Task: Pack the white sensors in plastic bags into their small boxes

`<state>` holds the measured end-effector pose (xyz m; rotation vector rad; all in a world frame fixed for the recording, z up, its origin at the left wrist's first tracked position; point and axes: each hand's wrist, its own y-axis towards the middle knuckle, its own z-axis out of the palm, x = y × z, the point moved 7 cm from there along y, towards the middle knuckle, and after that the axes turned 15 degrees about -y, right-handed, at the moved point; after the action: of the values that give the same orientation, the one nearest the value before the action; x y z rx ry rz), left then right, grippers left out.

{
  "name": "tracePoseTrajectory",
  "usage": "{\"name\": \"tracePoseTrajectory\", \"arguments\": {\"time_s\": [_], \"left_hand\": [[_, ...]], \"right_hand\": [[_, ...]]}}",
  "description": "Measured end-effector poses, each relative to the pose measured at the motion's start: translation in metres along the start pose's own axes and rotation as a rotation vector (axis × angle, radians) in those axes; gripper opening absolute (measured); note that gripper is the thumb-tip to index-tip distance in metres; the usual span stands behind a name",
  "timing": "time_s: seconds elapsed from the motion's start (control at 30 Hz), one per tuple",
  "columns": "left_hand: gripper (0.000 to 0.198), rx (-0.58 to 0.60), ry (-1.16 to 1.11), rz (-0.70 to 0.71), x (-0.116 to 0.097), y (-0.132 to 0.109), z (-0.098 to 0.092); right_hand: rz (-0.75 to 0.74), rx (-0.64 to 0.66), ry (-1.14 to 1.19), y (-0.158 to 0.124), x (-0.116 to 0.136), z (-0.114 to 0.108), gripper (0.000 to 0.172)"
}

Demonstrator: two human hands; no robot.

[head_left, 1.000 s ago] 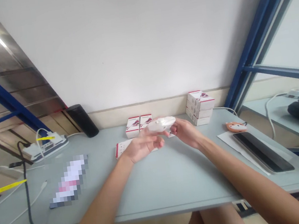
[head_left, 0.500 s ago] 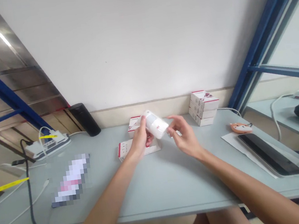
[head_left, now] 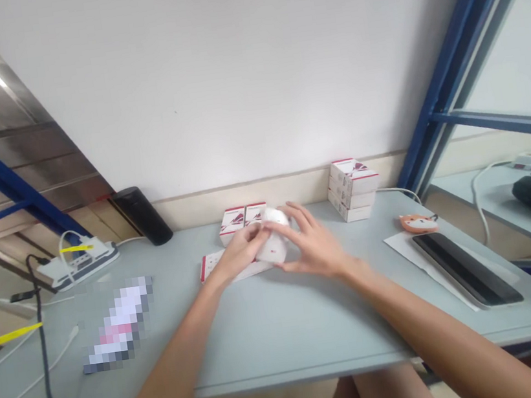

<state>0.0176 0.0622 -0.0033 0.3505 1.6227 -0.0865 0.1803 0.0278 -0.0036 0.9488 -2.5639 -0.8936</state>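
Note:
A white rounded device [head_left: 272, 247] is held above the middle of the grey-blue desk [head_left: 293, 332]. My left hand [head_left: 242, 251] grips its left side, with the fingers closed on it. My right hand [head_left: 312, 240] is curved around the right side, the fingertips at its top and lower edge. Under and behind the hands lies a flat white box with a red edge [head_left: 209, 264], partly hidden. Two small white boxes with red print [head_left: 233, 219] stand side by side just behind.
At the back right is a stack of white boxes [head_left: 353, 189]. A phone-like black device [head_left: 468, 269] lies on paper, near an orange and white object [head_left: 418, 223]. To the left are a black cylinder [head_left: 143, 215], a power strip [head_left: 78, 266], cables and a blurred packet [head_left: 120, 322].
My right hand has moved left onto the white device, which has been turned more upright. The two small boxes behind show more. The whole view has shifted slightly.

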Motion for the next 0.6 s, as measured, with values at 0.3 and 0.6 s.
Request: {"name": "tracePoseTrajectory", "arguments": {"time_s": [0.3,0.6], "left_hand": [[0.070,0.146,0.686,0.028,0.017,-0.006,-0.041],[0.073,0.101,0.692,0.297,0.003,-0.007,0.009]], "right_hand": [[0.433,-0.137,0.013,-0.004,-0.046,0.005,0.083],[0.537,-0.049,0.132,-0.009,-0.051,0.014,0.065]]}}
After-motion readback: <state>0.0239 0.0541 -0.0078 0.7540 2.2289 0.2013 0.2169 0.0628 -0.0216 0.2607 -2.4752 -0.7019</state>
